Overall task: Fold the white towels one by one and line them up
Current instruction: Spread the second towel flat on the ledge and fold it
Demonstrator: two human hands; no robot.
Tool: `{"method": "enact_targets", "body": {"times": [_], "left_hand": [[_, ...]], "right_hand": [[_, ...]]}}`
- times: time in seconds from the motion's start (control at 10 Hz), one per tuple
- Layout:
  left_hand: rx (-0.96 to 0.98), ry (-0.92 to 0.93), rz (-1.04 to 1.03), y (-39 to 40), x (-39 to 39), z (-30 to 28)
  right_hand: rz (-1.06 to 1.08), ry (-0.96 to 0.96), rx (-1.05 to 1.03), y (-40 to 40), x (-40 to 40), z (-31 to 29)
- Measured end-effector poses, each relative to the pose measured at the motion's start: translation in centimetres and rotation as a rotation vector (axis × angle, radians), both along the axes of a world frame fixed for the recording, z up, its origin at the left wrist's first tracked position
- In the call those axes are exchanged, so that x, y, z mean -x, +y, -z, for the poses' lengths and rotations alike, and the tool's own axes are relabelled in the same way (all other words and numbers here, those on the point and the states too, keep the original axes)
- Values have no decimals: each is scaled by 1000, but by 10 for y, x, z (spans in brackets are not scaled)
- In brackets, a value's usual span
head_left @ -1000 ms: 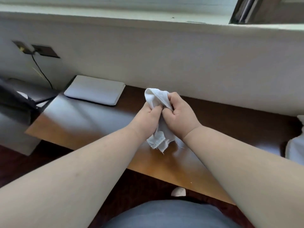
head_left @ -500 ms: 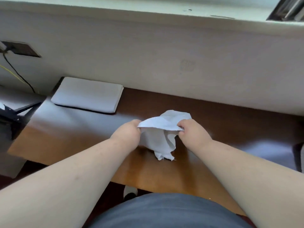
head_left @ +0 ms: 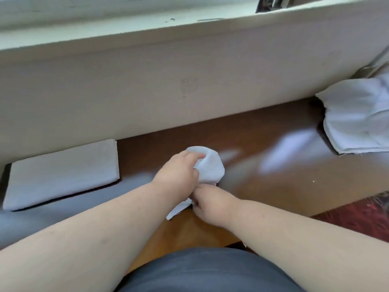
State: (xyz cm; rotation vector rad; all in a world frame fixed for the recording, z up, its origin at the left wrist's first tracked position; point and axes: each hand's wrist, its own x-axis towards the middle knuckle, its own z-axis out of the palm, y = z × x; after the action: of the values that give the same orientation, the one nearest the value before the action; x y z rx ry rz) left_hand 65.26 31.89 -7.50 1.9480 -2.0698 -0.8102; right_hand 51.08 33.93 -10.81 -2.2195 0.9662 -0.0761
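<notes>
You've brought the crumpled towel (head_left: 210, 167) down from mid-air onto the counter (head_left: 273, 175), right of the folded towel (head_left: 61, 173). Your left hand (head_left: 179, 171) and right hand (head_left: 208, 199) both grip it, not spread yet, so folding hasn't started.
</notes>
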Motion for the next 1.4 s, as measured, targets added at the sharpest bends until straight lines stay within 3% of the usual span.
{"method": "enact_targets", "body": {"times": [0.1,0.2,0.3,0.4,0.5,0.6,0.7,0.8,0.9,1.0,1.1,1.3,1.4], "left_hand": [[-23,-228,234,-14,11,5],[-61,-437,401,-18,24,20],[-58,-698,426,-21,34,34],[-246,-789,362,-32,36,34],[-157,-559,214,-33,32,31],[96,-267,58,-22,27,18],[58,-56,-130,-19,22,-1],[23,25,-275,-19,9,-13],[21,-19,-332,-19,-4,-21],[9,-71,-328,-17,-8,-28],[21,-117,-330,-17,-8,-32],[52,-225,-283,-15,-16,-38],[41,-317,-191,-13,-18,-33]], "right_hand": [[21,-28,-15,18,4,10],[272,-6,-84,22,23,22],[654,30,-232,14,47,40],[821,59,-374,2,57,55],[852,10,-503,-11,43,59],[795,40,-525,-32,27,63],[729,142,-402,-53,15,53],[864,-22,-385,-59,23,46],[1223,-350,-398,-64,35,32],[1428,-717,-491,-65,37,13],[1376,-569,-163,-72,42,-5],[878,-295,450,-68,86,-21],[827,-98,311,-55,101,-9]]}}
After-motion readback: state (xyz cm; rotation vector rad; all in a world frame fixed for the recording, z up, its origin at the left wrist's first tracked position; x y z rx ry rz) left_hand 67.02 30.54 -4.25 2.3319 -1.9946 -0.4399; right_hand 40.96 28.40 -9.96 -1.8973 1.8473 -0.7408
